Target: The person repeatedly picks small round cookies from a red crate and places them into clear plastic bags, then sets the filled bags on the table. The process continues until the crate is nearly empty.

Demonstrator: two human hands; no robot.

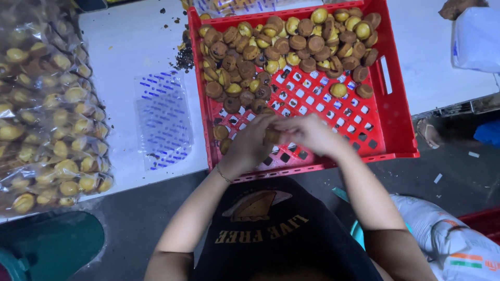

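Bagged small cakes (49, 119) stacked at far left, empty clear bag (162, 118) flat on white tabletop (125, 47), left hand (249, 145) and right hand (311, 134) together over near edge of red crate (398, 114), fingers pinching one small brown cake (272, 136) between them, loose cakes (291, 47) heaped at crate's far end

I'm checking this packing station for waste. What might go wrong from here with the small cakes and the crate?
1. The red crate juts past the table edge toward the person, so a knock might tip it.
2. Left hand and right hand press together on a small cake; it may crumble, like the crumbs on the table.
3. The empty printed bag lies loose near the edge and could slide off.
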